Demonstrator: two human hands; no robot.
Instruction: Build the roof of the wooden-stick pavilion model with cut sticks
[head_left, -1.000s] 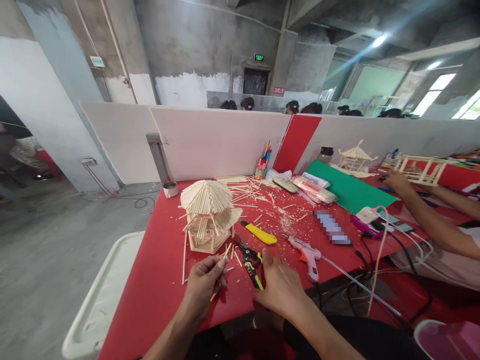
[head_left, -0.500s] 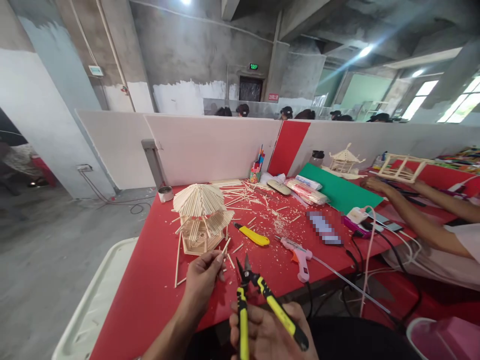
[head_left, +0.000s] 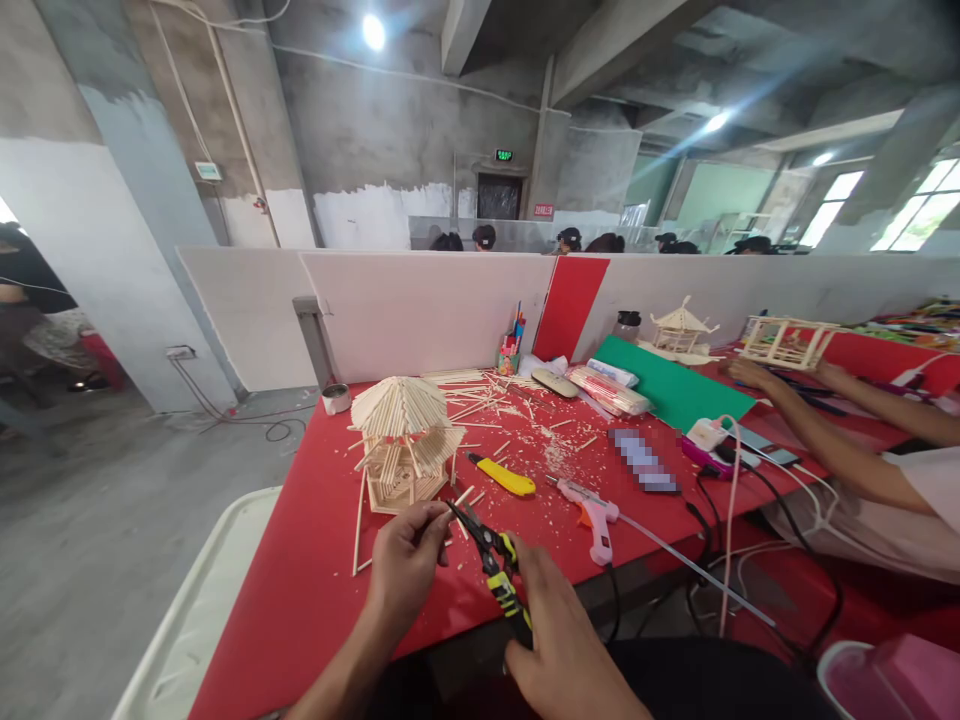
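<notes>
Pliers with black and yellow handles [head_left: 504,584] are gripped in my right hand [head_left: 566,625]. Their dark jaws point up and left, close to the fingertips of my left hand [head_left: 409,560]. That hand pinches a short thin wooden stick [head_left: 460,499], and the jaw tips are at it; whether they bite on it I cannot tell. Just beyond my left hand stands a small pavilion model [head_left: 401,440] of wooden sticks, with a pointed roof and a lattice base. A yellow utility knife [head_left: 504,475] lies to the right of the model.
A pink glue gun [head_left: 592,512] with a cord lies to the right, near a phone [head_left: 641,460]. Loose sticks and chips scatter over the red table [head_left: 270,560]. A green board [head_left: 667,385] and a pen cup [head_left: 508,357] stand behind. A co-worker's arms [head_left: 832,430] reach in from the right.
The pliers have turned and their handles have come together in my right hand. Their jaws have moved left and up to the stick in my left hand. The view has tilted up slightly.
</notes>
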